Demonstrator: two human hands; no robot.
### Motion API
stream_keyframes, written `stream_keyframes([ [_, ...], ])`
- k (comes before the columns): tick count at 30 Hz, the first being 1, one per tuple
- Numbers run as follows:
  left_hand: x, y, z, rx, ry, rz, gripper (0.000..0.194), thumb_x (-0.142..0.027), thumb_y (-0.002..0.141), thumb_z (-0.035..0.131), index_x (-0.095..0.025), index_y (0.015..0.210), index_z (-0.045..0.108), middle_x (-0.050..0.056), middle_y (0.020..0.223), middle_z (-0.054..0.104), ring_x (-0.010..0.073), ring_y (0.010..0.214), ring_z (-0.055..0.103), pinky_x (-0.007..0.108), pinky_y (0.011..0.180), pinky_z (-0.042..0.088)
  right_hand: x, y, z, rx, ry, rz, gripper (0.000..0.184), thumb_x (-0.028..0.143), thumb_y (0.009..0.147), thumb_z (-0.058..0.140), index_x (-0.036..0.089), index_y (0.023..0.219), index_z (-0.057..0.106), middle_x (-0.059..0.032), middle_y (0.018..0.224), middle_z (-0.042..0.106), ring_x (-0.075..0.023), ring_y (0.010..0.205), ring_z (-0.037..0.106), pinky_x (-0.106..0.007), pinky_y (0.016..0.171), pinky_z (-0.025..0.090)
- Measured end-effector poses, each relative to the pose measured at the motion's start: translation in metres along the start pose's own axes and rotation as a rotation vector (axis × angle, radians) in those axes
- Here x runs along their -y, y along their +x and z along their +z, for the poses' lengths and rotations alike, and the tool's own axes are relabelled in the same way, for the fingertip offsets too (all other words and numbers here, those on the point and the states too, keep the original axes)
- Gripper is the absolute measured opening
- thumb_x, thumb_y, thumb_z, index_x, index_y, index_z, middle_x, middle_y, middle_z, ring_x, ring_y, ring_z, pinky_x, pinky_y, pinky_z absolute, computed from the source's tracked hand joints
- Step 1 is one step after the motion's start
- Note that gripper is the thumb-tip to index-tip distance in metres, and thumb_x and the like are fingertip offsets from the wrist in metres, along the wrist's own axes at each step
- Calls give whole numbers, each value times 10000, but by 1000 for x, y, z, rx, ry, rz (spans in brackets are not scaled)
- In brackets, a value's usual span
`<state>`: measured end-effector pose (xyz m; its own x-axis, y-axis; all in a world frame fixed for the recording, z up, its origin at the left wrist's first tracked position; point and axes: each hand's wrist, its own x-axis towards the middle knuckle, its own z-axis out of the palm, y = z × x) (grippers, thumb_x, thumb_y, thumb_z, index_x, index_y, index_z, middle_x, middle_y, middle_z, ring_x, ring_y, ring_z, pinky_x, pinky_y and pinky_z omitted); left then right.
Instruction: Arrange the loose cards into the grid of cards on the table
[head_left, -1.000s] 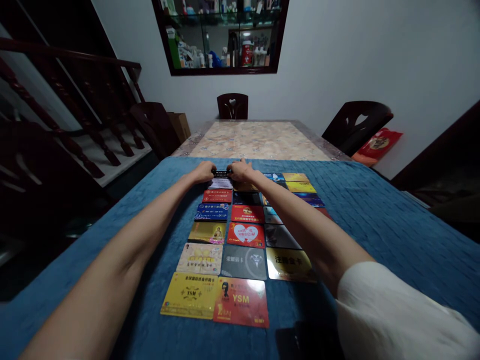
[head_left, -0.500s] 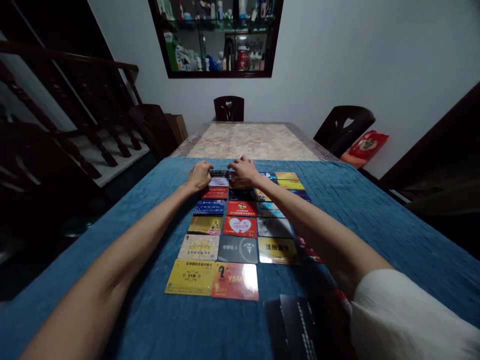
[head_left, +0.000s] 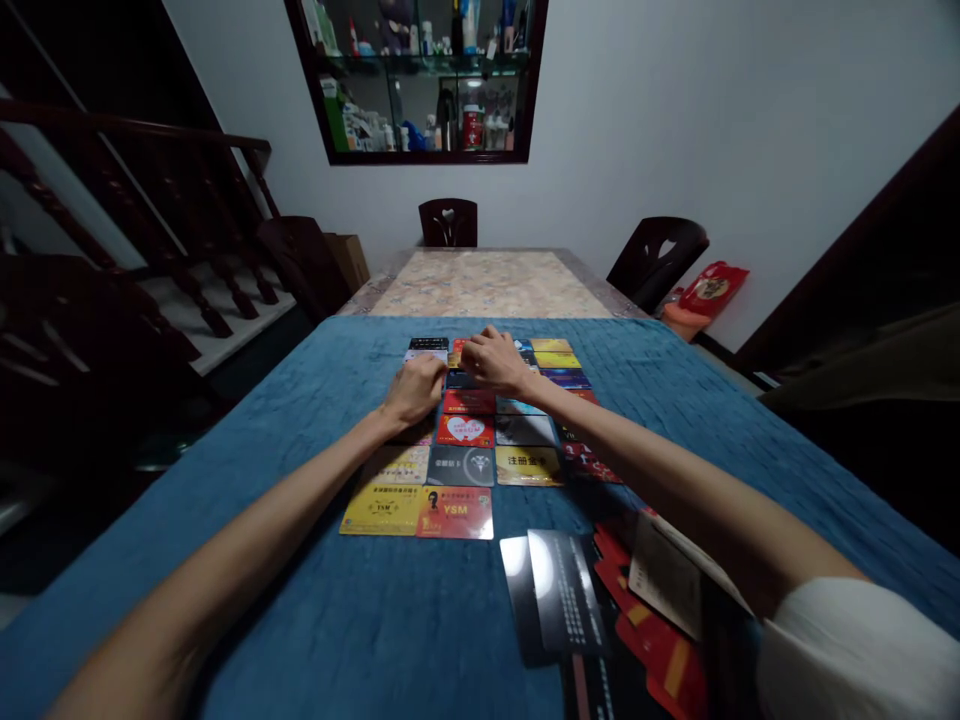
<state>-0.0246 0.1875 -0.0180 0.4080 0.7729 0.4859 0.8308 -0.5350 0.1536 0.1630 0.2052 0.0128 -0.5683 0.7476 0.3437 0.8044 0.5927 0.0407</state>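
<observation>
Yellow YSM card (head_left: 380, 512) lies nearer-left of the white-heart card (head_left: 466, 430); beyond that, left hand (head_left: 416, 388) leftward, right hand (head_left: 493, 361) rightward, both half-curled, any hold hidden, over card rows (head_left: 525, 431) apparently arranged so faces show; nearer-right, black cards (head_left: 564, 592) overlap.

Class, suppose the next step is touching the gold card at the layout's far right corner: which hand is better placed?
Probably the right hand. It is nearer the gold card; the left hand is farther to the left, with the right hand lying between it and that card.
</observation>
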Motion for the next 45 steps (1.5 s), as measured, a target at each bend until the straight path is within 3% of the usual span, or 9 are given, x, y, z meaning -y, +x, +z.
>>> stream_keyframes([
  [7, -49, -36, -10, -19, -90, 123, 181, -104, 907, 488, -146, 867, 659, 68, 830, 618, 188, 774, 588, 305, 737, 484, 17, -46, -18, 6, 32, -39, 200, 280, 954, 521, 153, 962, 676, -133, 1031, 697, -300, 1039, 468, -369, 753, 299],
  [13, -85, -65, -21, 6, -149, 234, 173, -107, 927, 469, -160, 853, 616, 73, 870, 631, 194, 825, 585, 312, 768, 480, 21, -88, -20, -78, 61, -138, 163, 259, 932, 533, 164, 904, 663, -114, 938, 679, -276, 1003, 453, -377, 785, 302],
  [26, -139, -110, -33, 46, -202, 371, 176, -66, 902, 459, -148, 876, 613, 68, 839, 602, 193, 798, 552, 319, 726, 466, 30, -175, -30, -176, 140, -197, 138, 264, 941, 549, 188, 852, 624, -84, 913, 673, -259, 990, 465, -386, 785, 313],
  [30, -150, -118, -33, 113, -294, 415, 186, -69, 905, 462, -145, 947, 627, 82, 919, 641, 199, 868, 570, 336, 784, 472, 32, -197, -35, -177, 186, -195, 110, 249, 931, 558, 191, 865, 624, -83, 911, 676, -264, 1008, 474, -406, 821, 337],
  [35, -156, -124, -34, 269, -425, 498, 297, -83, 906, 472, -163, 1160, 604, 105, 1163, 664, 230, 1092, 573, 410, 951, 462, 32, -219, -37, -178, 246, -160, 102, 241, 921, 557, 207, 873, 640, -78, 891, 670, -270, 1020, 477, -422, 844, 362],
  [40, -158, -127, -39, 381, -393, 528, 423, -97, 902, 475, -203, 1300, 571, 120, 1350, 609, 269, 1312, 483, 495, 1060, 398, 31, -230, -38, -195, 297, -122, 92, 244, 917, 566, 216, 882, 646, -72, 892, 671, -265, 1012, 480, -430, 868, 376],
  [45, -157, -128, -42, 417, -309, 562, 471, -75, 898, 444, -211, 1335, 555, 111, 1419, 574, 289, 1371, 433, 536, 1078, 368, 32, -236, -42, -189, 332, -118, 82, 241, 916, 577, 215, 891, 651, -74, 913, 679, -270, 1034, 476, -433, 897, 384],
])
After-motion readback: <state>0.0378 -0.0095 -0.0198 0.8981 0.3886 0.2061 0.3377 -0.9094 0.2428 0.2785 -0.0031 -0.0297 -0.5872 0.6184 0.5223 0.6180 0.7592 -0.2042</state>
